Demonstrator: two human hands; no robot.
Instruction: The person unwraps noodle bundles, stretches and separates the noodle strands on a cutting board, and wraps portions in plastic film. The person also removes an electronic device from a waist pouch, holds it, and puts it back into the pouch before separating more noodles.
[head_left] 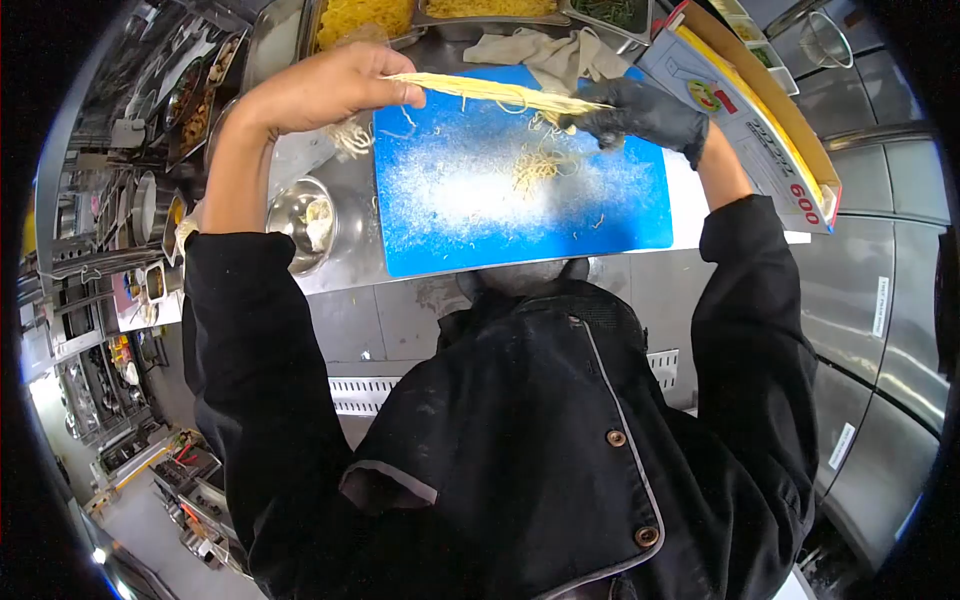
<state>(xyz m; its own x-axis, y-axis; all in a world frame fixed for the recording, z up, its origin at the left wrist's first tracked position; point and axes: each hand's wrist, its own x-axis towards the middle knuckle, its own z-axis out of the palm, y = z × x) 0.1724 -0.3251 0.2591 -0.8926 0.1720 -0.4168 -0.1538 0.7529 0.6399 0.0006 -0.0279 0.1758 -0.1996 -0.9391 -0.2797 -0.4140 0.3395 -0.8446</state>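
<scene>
A bundle of thin yellow noodles (pixel 495 91) is stretched between my two hands above a blue cutting board (pixel 430 200). My bare left hand (pixel 345 82) pinches one end, and some loose strands hang just below it. My right hand (pixel 645 112), in a black glove, is closed round the other end. The board is dusted with white flour. A small heap of noodle scraps (pixel 537 170) lies on it, with a few stray strands near its lower right.
Left of the board stands a metal bowl (pixel 302 225) with something pale inside. Metal trays of yellow food (pixel 365 20) line the back edge, near a crumpled beige cloth (pixel 540 55). An open cardboard box (pixel 745 120) is at the right.
</scene>
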